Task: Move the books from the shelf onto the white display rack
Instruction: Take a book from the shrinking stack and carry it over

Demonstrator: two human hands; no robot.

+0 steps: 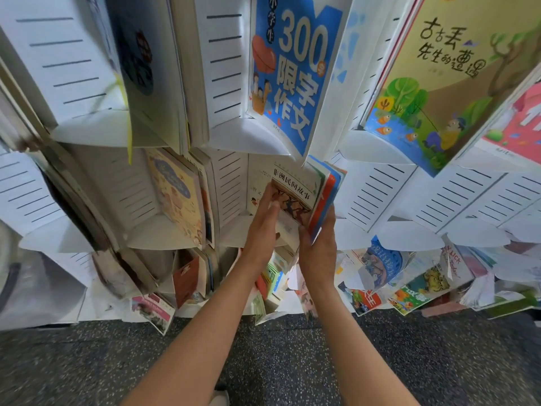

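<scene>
At centre frame, your right hand (pixel 317 247) clasps the book stack (pixel 322 194) by its lower corner; your left hand (pixel 265 227) lies flat-fingered against the front cover, steadying it into the white display rack (pixel 234 183) pocket.

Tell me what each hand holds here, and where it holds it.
The right hand grips a small stack of books at its lower right edge. The left hand lies flat on the white-covered front book, gripping nothing.

Left edge's books (pixel 17 124) blurred (titles unreadable), blue book (pixel 292 68) top cropped.
</scene>
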